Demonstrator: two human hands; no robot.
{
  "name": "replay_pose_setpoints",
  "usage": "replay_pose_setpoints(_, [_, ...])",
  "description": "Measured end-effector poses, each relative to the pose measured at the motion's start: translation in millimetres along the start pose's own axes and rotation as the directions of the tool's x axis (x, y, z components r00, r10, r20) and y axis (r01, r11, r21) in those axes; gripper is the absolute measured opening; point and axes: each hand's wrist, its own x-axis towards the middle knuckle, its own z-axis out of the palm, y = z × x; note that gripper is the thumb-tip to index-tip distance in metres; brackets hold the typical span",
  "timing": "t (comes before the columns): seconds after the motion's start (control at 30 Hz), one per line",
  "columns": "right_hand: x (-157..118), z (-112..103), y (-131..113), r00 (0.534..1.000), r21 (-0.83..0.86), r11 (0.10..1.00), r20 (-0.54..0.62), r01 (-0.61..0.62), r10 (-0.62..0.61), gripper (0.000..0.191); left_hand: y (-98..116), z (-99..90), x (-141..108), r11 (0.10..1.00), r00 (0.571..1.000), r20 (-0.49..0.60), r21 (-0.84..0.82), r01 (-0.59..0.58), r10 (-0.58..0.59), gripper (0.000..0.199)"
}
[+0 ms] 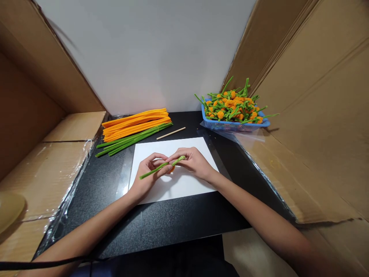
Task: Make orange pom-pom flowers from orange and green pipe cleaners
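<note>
Over the white sheet (187,184), our left hand (145,175) and right hand (196,163) pinch the green pipe cleaner (154,172), fingertips close together, orange piece (171,169) just beneath; beyond the sheet lie a wooden stick (171,133) and, rightward, the blue basket (235,126).

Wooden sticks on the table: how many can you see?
1: the thin wooden stick lies on the black table, beyond the white sheet and beside the right end of the green stems. Any under the stems would be hidden.

Orange and green stems (134,140), white sheet (178,184), blue basket (235,125).
</note>
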Motion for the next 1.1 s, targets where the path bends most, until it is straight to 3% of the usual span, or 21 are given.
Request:
replay_pose_setpoints(0.17, [0, 5, 3, 0.987, -0.002, 1.000, -0.158, -0.011, 0.011, 0.022, 1, 0.7, 2, 0.997, 0.998, -0.051, -0.075, -0.032, 0.029, 0.032])
replay_pose_setpoints(0.37, [1, 4, 6, 0.992, 0.054, 0.996, -0.103, -0.063, 0.069, 0.014, 0, -2.4, 5, 0.993, 0.997, -0.079, -0.121, -0.012, 0.003, 0.030])
replay_pose_setpoints(0.53, [1, 4, 10, 0.978, 0.229, 0.959, -0.085, -0.166, 0.190, 0.028, 1, -3.6, 5, 1.000, 1.000, 0.013, -0.029, -0.007, 0.007, 0.033])
replay_pose_setpoints(0.77, [-3, 7, 5, 0.986, 0.096, 0.981, 0.014, -0.166, 0.165, 0.031, 1, -6.3, 6, 0.990, 0.999, 0.039, 0.142, 0.011, -0.017, 0.035])
replay_pose_setpoints(0.97, [-4, 13, 7, 0.959, 0.409, 0.875, 0.001, -0.260, 0.284, 0.039, 1, -6.6, 6, 0.992, 0.999, 0.016, 0.117, 0.049, -0.052, 0.028])
replay_pose_setpoints(1.1, [-3, 13, 7, 0.959, 0.484, 0.836, 0.027, -0.261, 0.284, 0.038, 2, -6.8, 5, 0.997, 0.997, 0.019, 0.022, 0.079, -0.080, 0.027])
